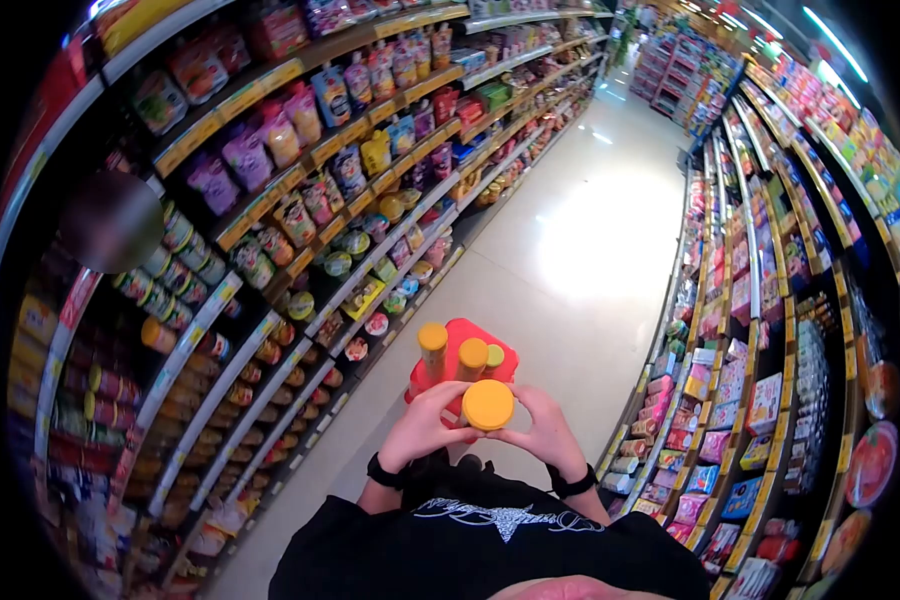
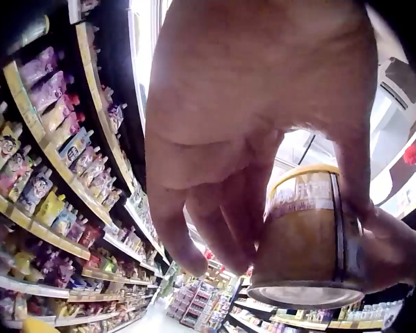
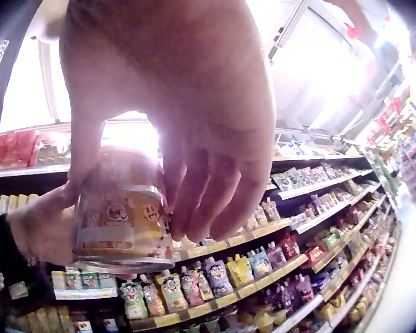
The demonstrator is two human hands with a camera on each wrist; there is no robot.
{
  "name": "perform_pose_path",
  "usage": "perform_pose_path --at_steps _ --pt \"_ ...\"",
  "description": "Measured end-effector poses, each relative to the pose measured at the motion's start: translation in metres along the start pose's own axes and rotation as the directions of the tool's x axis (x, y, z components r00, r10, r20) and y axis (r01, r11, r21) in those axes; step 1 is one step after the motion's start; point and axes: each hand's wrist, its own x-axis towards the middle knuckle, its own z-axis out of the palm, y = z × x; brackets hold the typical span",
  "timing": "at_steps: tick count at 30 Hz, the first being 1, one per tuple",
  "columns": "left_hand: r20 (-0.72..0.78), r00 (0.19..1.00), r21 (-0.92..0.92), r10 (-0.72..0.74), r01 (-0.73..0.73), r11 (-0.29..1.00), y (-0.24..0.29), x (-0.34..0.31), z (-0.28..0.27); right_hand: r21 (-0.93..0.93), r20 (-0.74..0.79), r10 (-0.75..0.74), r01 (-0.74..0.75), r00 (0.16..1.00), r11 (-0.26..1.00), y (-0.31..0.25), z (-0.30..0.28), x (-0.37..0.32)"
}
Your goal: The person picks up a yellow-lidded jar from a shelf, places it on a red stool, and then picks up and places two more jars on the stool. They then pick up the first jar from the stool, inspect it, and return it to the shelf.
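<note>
Both hands hold a can with a yellow lid (image 1: 488, 404) in front of the chest. The left hand (image 1: 425, 425) grips it from the left and the right hand (image 1: 543, 435) from the right. In the left wrist view the can (image 2: 301, 243) has a brownish, gold-toned side and a metal bottom rim, with thumb and fingers on either side. Small cartoon figures show on the can (image 3: 121, 222) in the right wrist view. Just beyond the hands is a red basket (image 1: 509, 364) with several capped containers in it, including a yellow-capped one (image 1: 432, 350).
Shelves of pouches (image 1: 275, 135) and cups line the left side, with jars (image 1: 115, 385) nearer. Boxed goods (image 1: 730, 410) fill the right shelves. A pale tiled aisle floor (image 1: 530, 220) runs ahead between them toward a far display (image 1: 680, 70).
</note>
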Motion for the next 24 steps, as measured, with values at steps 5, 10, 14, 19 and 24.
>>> perform_pose_path --at_steps 5,10,14,19,24 --pt "-0.165 0.986 0.107 0.004 0.014 0.994 0.014 -0.041 -0.001 0.068 0.076 -0.11 0.104 0.991 0.992 -0.011 0.012 -0.002" --pt "-0.312 0.949 0.158 -0.038 0.092 0.983 0.021 -0.089 -0.013 0.116 0.164 -0.241 0.224 0.957 0.968 -0.04 0.035 0.007" --pt "-0.376 0.922 0.209 -0.092 0.181 0.961 0.027 -0.134 -0.028 0.165 0.274 -0.273 0.235 0.922 0.958 -0.063 0.065 0.01" --pt "-0.505 0.855 0.226 -0.122 0.267 0.937 0.029 -0.2 -0.054 0.211 0.334 -0.38 0.324 0.862 0.922 -0.105 0.117 0.014" --pt "-0.61 0.782 0.22 -0.124 0.317 0.923 0.024 -0.273 -0.093 0.288 0.412 -0.444 0.348 0.796 0.892 -0.162 0.181 0.019"
